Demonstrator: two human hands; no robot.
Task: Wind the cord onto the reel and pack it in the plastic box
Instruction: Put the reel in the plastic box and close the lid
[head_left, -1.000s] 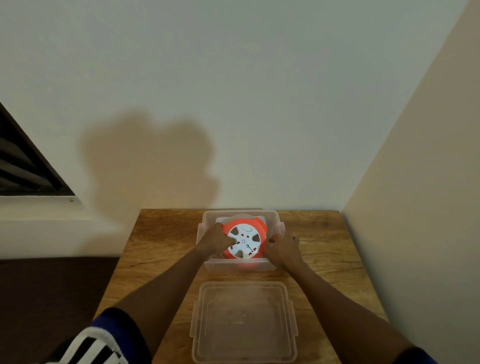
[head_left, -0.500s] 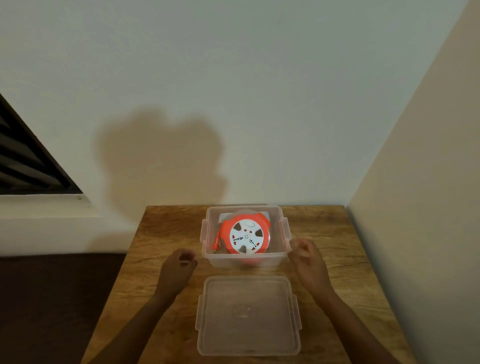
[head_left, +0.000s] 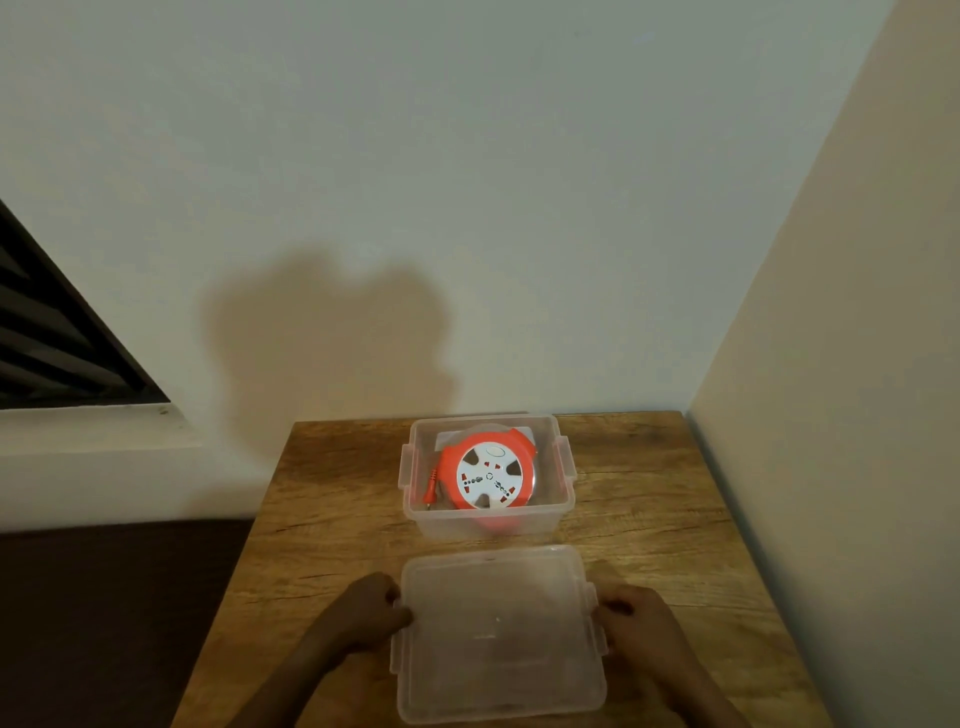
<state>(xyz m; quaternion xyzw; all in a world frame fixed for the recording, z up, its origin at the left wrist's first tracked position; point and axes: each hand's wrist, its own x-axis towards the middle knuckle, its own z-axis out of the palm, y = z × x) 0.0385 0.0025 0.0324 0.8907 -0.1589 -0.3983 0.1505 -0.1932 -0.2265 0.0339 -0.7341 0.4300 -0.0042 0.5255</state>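
Gripping opposite edges, the clear lid (head_left: 498, 634) is being held flat on the table (head_left: 332, 519) by curled left hand (head_left: 366, 613) and right hand (head_left: 636, 621), orange reel (head_left: 488, 480) sitting inside the open plastic box (head_left: 485, 519) just behind.

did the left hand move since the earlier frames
Yes. The left hand came back from the box toward the person, now at the lid's left edge.
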